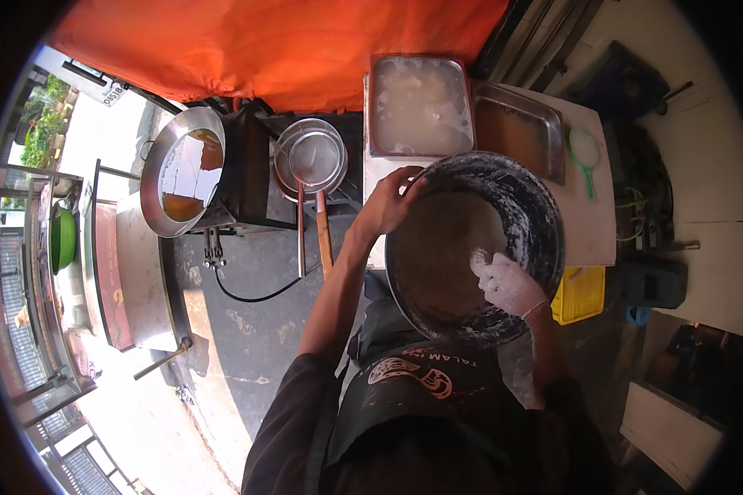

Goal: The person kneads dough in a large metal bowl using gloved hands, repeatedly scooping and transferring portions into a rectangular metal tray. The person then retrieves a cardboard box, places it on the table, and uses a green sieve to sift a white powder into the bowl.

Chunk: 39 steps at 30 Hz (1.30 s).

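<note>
A large black basin [538, 204] lies in front of my body, its inner wall streaked with white powder and a brownish-grey content in shadow at its bottom. My left hand [396, 199] grips the upper left rim, fingers over the edge. Inside the basin, toward its right side, is my right hand [508, 288], thickly coated in white powder. Its fingers are bunched together. A pale lump shows at their tips, but whether it is held dough or coated fingers is unclear.
Beyond the basin, a white table [585, 229] bears a square metal tray of cloudy liquid [421, 105], a second metal tray [520, 133] and a green-handled strainer [585, 158]. Leftward are two long-handled strainers [312, 154] and a wok of oil [186, 176]. A yellow basket [579, 296] stands lower right.
</note>
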Motion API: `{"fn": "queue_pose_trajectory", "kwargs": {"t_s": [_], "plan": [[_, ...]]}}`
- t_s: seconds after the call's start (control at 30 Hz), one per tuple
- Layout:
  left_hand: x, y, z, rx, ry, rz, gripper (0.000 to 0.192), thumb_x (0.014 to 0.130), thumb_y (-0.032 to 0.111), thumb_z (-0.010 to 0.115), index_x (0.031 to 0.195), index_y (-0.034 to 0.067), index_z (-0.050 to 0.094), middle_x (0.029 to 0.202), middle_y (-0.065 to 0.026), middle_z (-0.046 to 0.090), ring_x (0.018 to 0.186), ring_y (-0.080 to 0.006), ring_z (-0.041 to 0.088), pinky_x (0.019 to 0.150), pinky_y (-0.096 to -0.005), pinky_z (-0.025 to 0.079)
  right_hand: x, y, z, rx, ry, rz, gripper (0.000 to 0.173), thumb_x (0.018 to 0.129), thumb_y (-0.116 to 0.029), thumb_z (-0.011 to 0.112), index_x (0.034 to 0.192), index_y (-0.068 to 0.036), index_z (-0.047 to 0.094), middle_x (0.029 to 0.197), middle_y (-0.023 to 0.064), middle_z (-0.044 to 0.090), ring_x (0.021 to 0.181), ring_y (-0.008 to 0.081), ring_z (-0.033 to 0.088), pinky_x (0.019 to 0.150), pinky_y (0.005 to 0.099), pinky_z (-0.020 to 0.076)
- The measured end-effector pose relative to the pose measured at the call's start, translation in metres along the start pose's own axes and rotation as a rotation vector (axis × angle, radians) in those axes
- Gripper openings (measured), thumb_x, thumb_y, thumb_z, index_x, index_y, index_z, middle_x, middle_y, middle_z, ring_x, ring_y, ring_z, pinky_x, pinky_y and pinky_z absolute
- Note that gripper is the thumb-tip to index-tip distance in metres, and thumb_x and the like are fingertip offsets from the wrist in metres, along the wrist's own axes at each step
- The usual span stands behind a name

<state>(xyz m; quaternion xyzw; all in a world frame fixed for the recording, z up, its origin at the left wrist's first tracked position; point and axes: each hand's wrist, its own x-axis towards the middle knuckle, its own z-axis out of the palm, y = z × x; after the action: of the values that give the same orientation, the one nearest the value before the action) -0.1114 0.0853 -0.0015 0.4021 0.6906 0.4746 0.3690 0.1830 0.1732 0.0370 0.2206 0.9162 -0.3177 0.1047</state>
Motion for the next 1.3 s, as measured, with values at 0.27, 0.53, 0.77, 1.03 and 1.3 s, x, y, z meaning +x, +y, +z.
{"fn": "queue_pose_trajectory", "kwargs": {"t_s": [0.27,0.53,0.77,1.03,1.3], "plan": [[0.000,0.007,-0.002,-0.008,0.014,0.018,0.048,0.102,0.033,0.059,0.134,-0.003,0.058,0.122,-0.0243,0.067,0.114,-0.0327,0.066,0.096,-0.0394,0.051,-0.006,-0.005,0.005,0.052,-0.345,0.053,0.013,0.080,-0.011,0.059,0.080,-0.007,0.071,0.095,0.0151,0.064,0.093,0.0334,0.063,0.085,0.0441,0.0516],[0.000,0.007,-0.001,-0.018,0.021,-0.010,0.048,0.102,0.034,0.060,0.133,-0.002,0.059,0.120,-0.0255,0.068,0.111,-0.0334,0.067,0.093,-0.0392,0.052,-0.003,0.006,0.006,-0.415,-0.172,-0.336,0.013,0.082,-0.011,0.059,0.084,-0.008,0.072,0.093,0.0125,0.063,0.100,0.0310,0.061,0.091,0.0412,0.0505],[-0.002,0.003,0.000,-0.012,0.035,0.009,0.047,0.102,0.033,0.060,0.132,-0.002,0.059,0.121,-0.0249,0.067,0.112,-0.0344,0.066,0.095,-0.0401,0.052,0.002,-0.026,-0.028,0.175,-0.331,-0.007,0.011,0.079,-0.011,0.062,0.085,-0.005,0.069,0.090,0.0170,0.061,0.086,0.0364,0.063,0.078,0.0416,0.0516],[-0.003,0.007,0.003,-0.045,0.037,0.039,0.047,0.102,0.034,0.059,0.132,-0.003,0.059,0.122,-0.0249,0.067,0.114,-0.0347,0.066,0.094,-0.0417,0.052,0.098,-0.068,-0.160,0.137,0.095,-0.414,0.010,0.076,0.002,0.065,0.085,-0.002,0.066,0.083,0.0052,0.054,0.075,0.0179,0.057,0.069,0.0315,0.0472],[-0.010,0.014,0.000,-0.028,0.091,-0.009,0.045,0.103,0.033,0.058,0.130,-0.003,0.060,0.121,-0.0235,0.068,0.111,-0.0321,0.068,0.089,-0.0391,0.055,0.266,-0.049,-0.132,-0.014,0.006,-0.270,0.017,0.079,-0.018,0.066,0.088,-0.004,0.068,0.081,0.0103,0.066,0.077,0.0233,0.063,0.073,0.0364,0.0495]]}}
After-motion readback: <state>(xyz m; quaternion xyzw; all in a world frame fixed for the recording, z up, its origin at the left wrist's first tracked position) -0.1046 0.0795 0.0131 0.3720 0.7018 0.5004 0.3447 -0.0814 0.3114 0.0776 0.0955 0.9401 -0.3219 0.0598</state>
